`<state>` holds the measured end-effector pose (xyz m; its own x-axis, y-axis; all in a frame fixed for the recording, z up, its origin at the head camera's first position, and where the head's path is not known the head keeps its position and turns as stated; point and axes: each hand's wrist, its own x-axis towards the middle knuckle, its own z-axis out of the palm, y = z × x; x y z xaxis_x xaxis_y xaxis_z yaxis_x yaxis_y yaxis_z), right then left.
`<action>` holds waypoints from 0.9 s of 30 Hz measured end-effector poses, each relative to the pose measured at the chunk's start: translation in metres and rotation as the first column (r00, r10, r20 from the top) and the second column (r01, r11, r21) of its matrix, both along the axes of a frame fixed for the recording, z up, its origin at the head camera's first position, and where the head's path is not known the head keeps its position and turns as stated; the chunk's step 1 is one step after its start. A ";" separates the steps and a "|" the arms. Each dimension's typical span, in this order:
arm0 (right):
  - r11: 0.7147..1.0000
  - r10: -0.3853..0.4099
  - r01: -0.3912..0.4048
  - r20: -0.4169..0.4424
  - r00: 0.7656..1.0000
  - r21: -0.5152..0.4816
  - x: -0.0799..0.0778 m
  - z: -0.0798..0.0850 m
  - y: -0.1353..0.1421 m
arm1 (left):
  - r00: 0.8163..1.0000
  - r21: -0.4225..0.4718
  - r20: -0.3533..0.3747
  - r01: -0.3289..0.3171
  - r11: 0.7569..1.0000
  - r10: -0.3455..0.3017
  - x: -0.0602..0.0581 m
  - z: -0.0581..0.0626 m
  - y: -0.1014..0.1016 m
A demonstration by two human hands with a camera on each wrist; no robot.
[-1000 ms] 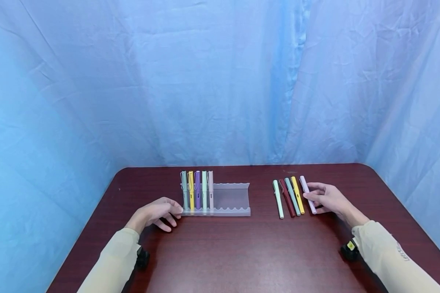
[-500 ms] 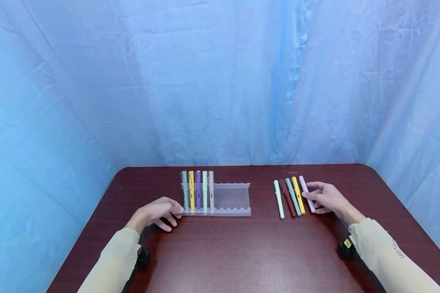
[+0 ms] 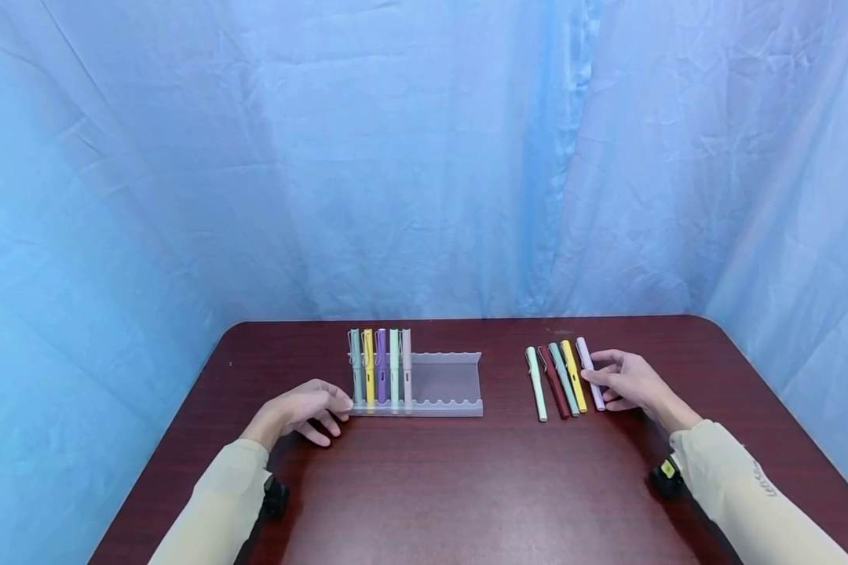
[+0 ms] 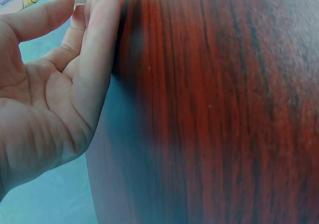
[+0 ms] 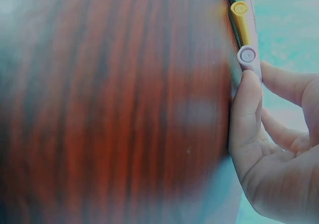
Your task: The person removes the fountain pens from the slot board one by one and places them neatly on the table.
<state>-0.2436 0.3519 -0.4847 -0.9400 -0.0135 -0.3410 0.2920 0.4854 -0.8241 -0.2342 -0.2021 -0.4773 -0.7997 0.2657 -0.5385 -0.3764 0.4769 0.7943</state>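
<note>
My right hand [image 3: 630, 380] pinches a lavender capped pen [image 3: 586, 355] between thumb and fingers at the right end of a row of loose pens. In the right wrist view, the round end of this lavender pen [image 5: 247, 56] shows just beyond the fingertips. At the other side, my left hand [image 3: 309, 410] holds the front left corner of a clear pen rack [image 3: 447, 409] with notched edges. Green, yellow, purple, mint and pale pink pens stand side by side in its left half. The left wrist view shows the thumb and fingers of that left hand [image 4: 65, 69] meeting at the rack's corner.
Left of the lavender pen lie a yellow pen [image 3: 575, 384], a grey-green pen [image 3: 564, 380], a dark red pen [image 3: 554, 383] and a mint pen [image 3: 537, 384]. All rest on a dark red wooden table [image 3: 431, 486]. Blue curtains [image 3: 396, 157] hang behind and around it.
My right hand has shifted slightly left, and the near end of the lavender pen has moved a little toward the yellow pen. The left hand and rack stay put.
</note>
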 end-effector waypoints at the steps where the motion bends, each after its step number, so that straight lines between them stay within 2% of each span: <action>1: 1.000 0.001 -0.001 0.000 1.000 0.000 0.000 0.000 0.000 | 1.000 -0.001 0.000 0.000 1.000 0.000 0.000 0.000 0.000; 27: 0.999 0.011 -0.011 0.021 1.000 0.030 0.000 0.001 0.001 | 1.000 -0.005 0.015 0.006 1.000 -0.006 -0.002 0.000 0.000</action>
<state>-0.2440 0.3532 -0.4839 -0.9327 -0.0131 -0.3605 0.3031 0.5135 -0.8028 -0.2361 -0.2025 -0.4773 -0.7898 0.2681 -0.5517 -0.3853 0.4831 0.7862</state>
